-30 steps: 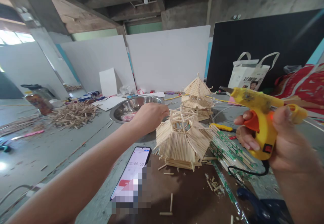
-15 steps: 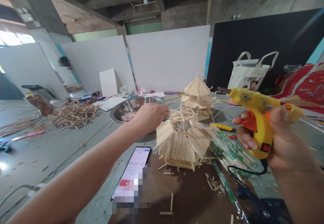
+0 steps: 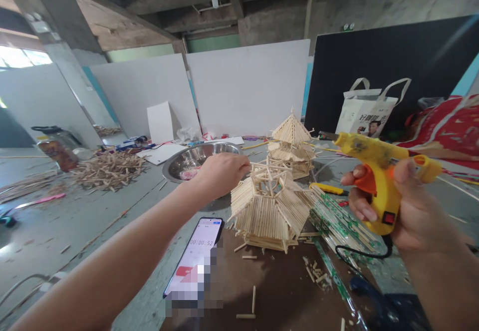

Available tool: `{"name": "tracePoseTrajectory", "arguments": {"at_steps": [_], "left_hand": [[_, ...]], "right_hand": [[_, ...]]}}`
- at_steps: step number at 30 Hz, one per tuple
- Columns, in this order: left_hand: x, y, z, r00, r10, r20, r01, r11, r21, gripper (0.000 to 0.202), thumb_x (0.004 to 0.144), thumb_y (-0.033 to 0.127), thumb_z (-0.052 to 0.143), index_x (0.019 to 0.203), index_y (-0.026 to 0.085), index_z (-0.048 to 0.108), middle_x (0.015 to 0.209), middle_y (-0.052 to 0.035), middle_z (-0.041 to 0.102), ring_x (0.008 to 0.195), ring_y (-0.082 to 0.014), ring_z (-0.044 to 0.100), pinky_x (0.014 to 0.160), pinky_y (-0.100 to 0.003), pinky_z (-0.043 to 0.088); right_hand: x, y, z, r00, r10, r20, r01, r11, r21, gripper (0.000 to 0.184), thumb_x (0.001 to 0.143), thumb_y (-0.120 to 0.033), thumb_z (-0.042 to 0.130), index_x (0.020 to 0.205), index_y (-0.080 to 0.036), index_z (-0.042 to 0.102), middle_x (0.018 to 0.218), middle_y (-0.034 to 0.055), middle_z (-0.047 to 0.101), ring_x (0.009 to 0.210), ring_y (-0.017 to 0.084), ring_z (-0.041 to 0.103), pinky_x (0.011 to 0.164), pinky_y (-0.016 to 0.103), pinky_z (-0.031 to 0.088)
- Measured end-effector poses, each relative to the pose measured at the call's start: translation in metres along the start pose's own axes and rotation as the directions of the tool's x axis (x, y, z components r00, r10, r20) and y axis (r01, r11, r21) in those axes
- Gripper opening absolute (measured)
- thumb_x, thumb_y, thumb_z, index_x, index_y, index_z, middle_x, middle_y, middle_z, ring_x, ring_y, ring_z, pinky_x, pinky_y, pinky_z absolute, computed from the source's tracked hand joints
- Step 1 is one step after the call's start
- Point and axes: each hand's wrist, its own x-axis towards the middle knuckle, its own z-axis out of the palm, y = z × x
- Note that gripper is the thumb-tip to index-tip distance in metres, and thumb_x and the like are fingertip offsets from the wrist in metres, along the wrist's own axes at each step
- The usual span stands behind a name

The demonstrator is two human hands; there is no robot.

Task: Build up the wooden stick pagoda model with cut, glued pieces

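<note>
A model roof built of small wooden sticks [image 3: 267, 208] stands on the table in front of me. My left hand [image 3: 220, 172] reaches over to its upper left frame, fingers pinched together against the sticks there; what it holds is too small to tell. My right hand [image 3: 404, 206] grips a yellow hot glue gun [image 3: 377, 171] with an orange trigger, held in the air to the right of the model, nozzle pointing left. A second, finished stick pagoda [image 3: 292, 141] stands just behind the first.
A phone [image 3: 196, 253] showing a timer lies near the front edge. A steel bowl [image 3: 202, 159] sits behind my left hand. A heap of cut sticks [image 3: 108, 167] lies at left. Green-printed stick bundles [image 3: 337, 221] and the gun's black cord [image 3: 359, 253] lie at right.
The glue gun in my right hand has drifted slightly left and down toward the model. My left hand has stayed at the model's top frame.
</note>
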Motion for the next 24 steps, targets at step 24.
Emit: {"name": "tracePoseTrajectory", "arguments": {"at_steps": [24], "left_hand": [[-0.0002,0.0003,-0.0001,0.999,0.053,0.011,-0.053,0.996,0.066,0.031,0.085,0.026,0.03,0.087,0.016,0.059,0.077,-0.0068,0.064,0.073,-0.0168,0.057,0.061,-0.027,0.038]], "right_hand": [[-0.0009,0.0002,0.0008,1.0,0.02,0.0,-0.02,1.0,0.017,0.04,0.068,-0.059,0.048,0.074,-0.021,0.057,0.076,0.0021,0.058,0.033,0.005,0.042,0.034,0.024,0.033]]}}
